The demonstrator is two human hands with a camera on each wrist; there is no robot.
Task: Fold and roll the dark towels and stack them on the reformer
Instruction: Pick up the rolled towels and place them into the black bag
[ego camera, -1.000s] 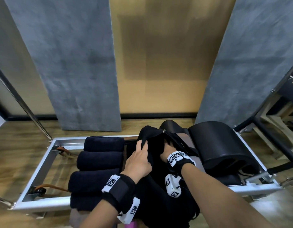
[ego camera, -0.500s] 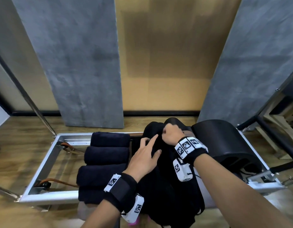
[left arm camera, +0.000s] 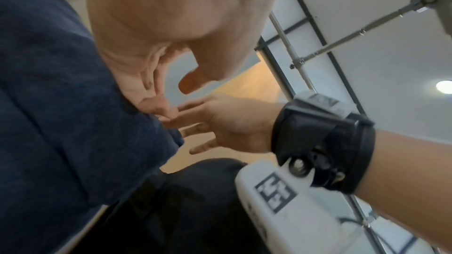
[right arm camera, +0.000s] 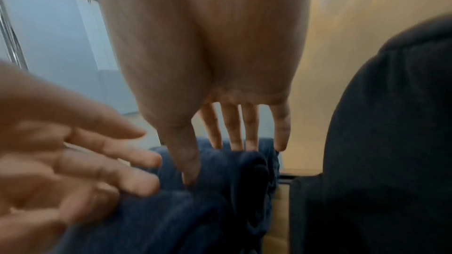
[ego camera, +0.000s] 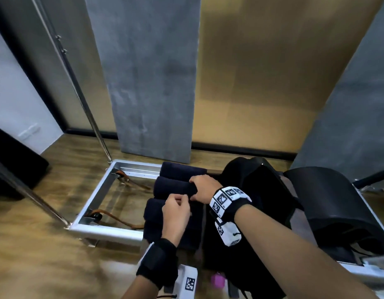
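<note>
Both hands have left the loose dark pile (ego camera: 251, 190) for the rolled towels (ego camera: 176, 186) stacked on the reformer frame (ego camera: 96, 197): right hand (ego camera: 203, 188) spread flat on one, left hand (ego camera: 176, 214) loosely curled, empty (probably just tidying).

No text, label or number can be read anywhere.

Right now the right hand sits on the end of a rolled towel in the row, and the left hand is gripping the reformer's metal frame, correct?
Not quite. The right hand does rest on the end of a rolled towel, but the left hand is not on the metal frame. The head view shows it over the rolled towels, just beside the right hand.
</note>
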